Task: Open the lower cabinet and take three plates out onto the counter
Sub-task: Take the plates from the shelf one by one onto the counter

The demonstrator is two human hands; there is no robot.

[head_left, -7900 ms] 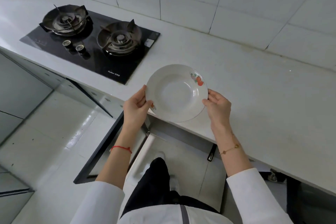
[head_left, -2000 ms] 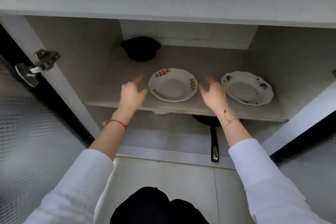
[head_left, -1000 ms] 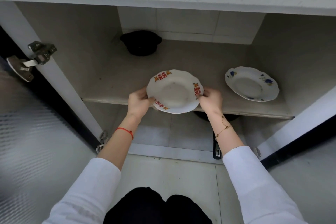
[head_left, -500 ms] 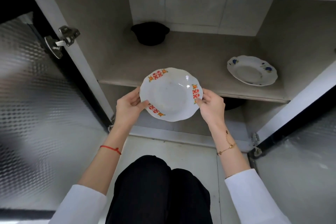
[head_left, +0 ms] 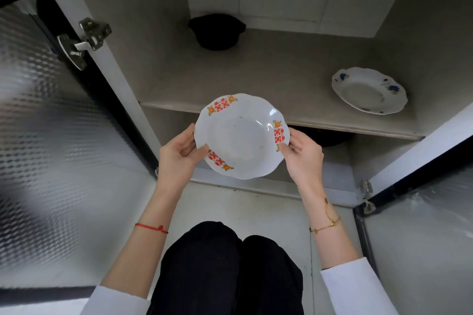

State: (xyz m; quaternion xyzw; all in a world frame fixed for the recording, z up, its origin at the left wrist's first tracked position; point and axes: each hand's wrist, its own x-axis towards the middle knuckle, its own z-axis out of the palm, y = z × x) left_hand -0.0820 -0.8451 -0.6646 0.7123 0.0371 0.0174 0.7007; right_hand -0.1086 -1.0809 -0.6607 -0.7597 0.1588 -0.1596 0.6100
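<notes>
A white plate with red motifs (head_left: 240,135) hangs in front of the open lower cabinet, clear of the shelf (head_left: 281,79). My left hand (head_left: 179,153) grips its left rim and my right hand (head_left: 302,153) grips its right rim. A second white plate with blue flowers (head_left: 368,89) lies on the shelf at the right. The counter is out of view apart from its underside edge at the top.
A black pot (head_left: 217,30) sits at the back of the shelf. A dark pan (head_left: 330,137) lies under the shelf, mostly hidden. Both frosted doors stand open, the left door (head_left: 51,135) and the right door (head_left: 422,238). My black-clad knees (head_left: 230,263) are below the plate.
Both hands have lifted the red-motif plate off the shelf and drawn it out toward me. The blue-flower plate has not moved.
</notes>
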